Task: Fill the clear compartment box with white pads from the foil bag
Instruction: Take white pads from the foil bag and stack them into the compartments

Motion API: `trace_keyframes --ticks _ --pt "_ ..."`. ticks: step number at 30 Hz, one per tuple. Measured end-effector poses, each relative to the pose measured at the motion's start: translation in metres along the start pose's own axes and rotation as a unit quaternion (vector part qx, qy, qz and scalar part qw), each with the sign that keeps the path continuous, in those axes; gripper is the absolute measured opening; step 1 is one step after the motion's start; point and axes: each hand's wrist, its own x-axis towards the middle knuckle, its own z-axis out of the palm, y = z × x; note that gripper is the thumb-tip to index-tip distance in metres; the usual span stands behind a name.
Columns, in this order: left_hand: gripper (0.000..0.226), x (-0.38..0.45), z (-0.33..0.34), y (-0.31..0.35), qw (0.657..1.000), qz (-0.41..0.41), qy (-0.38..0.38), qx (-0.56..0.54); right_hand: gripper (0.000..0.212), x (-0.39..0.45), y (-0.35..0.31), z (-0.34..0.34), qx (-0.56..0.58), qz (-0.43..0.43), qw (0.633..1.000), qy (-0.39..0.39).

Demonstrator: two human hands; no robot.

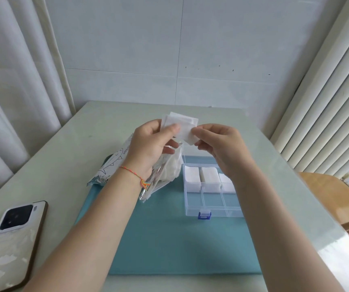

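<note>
**Pad transfer: stack held above the box, back row loaded**

The surface (68,157) carries all items; places below are given relative to the clear compartment box (212,193). A teal mat (169,239) lies under the box and extends toward the camera and to the left, probably to mark the work area and keep the box from sliding.

The foil bag (114,165) lies just left of the box, its opened end turned toward the box so the reach from bag to compartment is short. A phone (13,243) lies well to the left and nearer the camera, clear of the work.

The box stands open. Its back row holds white pads; its front row appears empty, so the task is judged about half done.

The left hand (150,148) is raised behind and above the box, closed on a stack of white pads (179,123). The right hand (217,144) pinches the lower corner of one pad between thumb and forefinger, apparently to peel off or square a portion.

Not determinable:
- The right wrist covers the back right compartment in part; its fill level is unclear.
- The left forearm hides the bag mouth and the remaining supply.
- The pad count in the stack cannot be read.
- The lid is hard to distinguish.
</note>
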Motion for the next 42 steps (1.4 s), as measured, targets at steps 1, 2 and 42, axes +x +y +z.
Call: trace_keyframes --ticks 1,2,42 --pt "0.005 0.002 -0.001 -0.002 1.000 -0.019 0.000 -0.017 0.006 0.001 0.001 -0.001 0.003 0.000 1.000 -0.003" --pt "0.005 0.003 -0.003 -0.004 0.999 -0.036 0.000 -0.029 0.006 0.002 0.001 -0.002 0.004 -0.002 1.000 -0.005" --pt "0.025 0.002 0.005 -0.025 0.992 -0.094 -0.024 0.081 0.009 -0.005 0.017 0.022 -0.350 -0.114 0.930 0.024"
